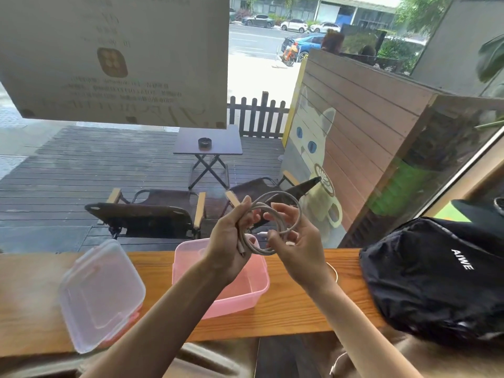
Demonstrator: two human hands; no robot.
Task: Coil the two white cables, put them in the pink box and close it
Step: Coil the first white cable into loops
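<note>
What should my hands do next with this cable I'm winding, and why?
Probably lower the coiled white cable into the open pink box right below. Both the left hand and right hand already grip it as a finished-looking loop above the box, and the clear lid lies off to the side on the wooden counter, so nothing blocks the way.

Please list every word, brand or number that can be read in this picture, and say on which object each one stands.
"AIWE": white letters on the black bag.
Window poster: several lines of print seen mirrored from behind, too faint and blurred to read.
No other text is legible.
</note>
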